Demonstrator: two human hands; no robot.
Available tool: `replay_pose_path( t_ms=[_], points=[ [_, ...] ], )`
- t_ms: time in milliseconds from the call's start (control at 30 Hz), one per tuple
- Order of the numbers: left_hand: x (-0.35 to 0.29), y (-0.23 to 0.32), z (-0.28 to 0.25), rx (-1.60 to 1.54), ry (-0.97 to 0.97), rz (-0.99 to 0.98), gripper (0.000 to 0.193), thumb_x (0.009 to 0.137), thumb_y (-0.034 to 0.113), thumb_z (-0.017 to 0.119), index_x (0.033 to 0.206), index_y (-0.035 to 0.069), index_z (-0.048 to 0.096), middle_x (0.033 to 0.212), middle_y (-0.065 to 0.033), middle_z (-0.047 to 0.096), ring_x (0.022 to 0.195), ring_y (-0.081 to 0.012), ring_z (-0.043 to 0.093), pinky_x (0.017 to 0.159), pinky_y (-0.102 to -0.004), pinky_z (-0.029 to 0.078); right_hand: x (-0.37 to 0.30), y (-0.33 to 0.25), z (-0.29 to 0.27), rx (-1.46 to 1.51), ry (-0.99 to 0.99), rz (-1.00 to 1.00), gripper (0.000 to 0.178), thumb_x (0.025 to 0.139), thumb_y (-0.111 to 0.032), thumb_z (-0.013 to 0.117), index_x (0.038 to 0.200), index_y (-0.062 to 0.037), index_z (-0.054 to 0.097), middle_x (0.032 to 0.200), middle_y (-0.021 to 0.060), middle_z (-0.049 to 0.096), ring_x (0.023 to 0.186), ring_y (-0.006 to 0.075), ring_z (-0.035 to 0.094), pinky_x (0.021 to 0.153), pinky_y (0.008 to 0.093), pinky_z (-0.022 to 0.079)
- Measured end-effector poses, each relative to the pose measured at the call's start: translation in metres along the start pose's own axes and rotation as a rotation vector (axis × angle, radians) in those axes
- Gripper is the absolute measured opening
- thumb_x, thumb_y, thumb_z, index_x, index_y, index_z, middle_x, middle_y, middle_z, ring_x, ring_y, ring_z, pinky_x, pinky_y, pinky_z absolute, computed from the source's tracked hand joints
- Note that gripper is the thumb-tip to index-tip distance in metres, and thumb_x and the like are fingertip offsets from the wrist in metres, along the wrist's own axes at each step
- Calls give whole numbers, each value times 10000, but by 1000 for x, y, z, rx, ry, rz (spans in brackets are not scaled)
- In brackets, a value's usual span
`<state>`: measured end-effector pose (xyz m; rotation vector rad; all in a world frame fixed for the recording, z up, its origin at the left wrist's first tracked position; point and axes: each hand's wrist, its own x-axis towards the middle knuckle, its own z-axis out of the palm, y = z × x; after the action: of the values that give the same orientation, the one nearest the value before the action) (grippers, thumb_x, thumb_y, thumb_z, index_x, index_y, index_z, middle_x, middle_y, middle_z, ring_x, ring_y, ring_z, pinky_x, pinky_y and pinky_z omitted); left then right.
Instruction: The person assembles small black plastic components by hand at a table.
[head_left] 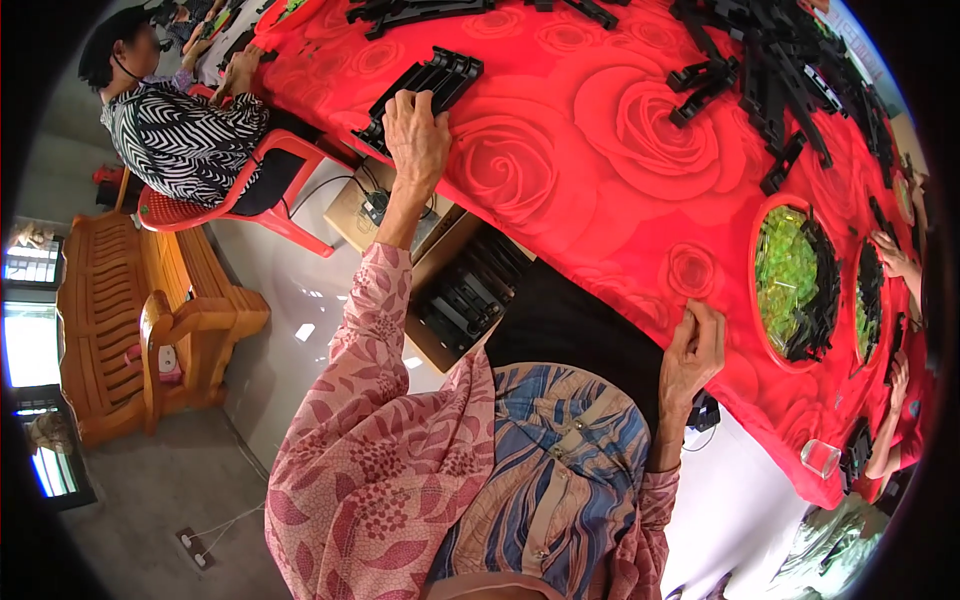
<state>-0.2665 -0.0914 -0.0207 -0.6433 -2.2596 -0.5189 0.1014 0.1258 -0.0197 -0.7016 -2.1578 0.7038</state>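
Observation:
My left hand (415, 135) is closed over the near side of a row of black plastic parts (432, 85), which lie side by side on the red tablecloth near the table's left edge. Slots and small catches show along these parts. At the table's front edge, my right hand (693, 350) rests with curled fingers, thumb and forefinger close together. Whatever may be between those fingers is hidden or too small to name.
A heap of black plastic parts (790, 80) covers the far right. Round trays (757, 290) hold green and black pieces. A clear cup (820, 458) stands at the right corner. Below the table is a cardboard box (435, 352) of black parts. Co-workers sit left and right.

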Motion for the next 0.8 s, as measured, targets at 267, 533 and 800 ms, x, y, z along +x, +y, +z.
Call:
replay_pose_path(
  t_ms=[267,533,800],
  points=[
    [1,9,-3,89,32,26,289,707,152,763,937,68,609,985,-110,541,927,-300,522,780,-425,419,0,1,1,-11,7,-32,154,854,99,606,971,6,644,880,160,628,745,308,629,610,366,502],
    [1,1,2,126,26,34,286,710,174,764,929,77,609,987,-105,544,923,-296,523,760,-421,418,-2,1,1,-11,-6,-20,155,853,99,609,974,9,644,891,163,631,761,311,632,623,364,508],
    [9,8,-7,163,83,19,389,696,217,784,991,55,589,1004,-120,550,945,-312,518,766,-428,416,0,-1,1,-11,-1,-17,147,856,101,604,974,21,641,902,171,630,766,305,629,619,359,511]
  ],
)
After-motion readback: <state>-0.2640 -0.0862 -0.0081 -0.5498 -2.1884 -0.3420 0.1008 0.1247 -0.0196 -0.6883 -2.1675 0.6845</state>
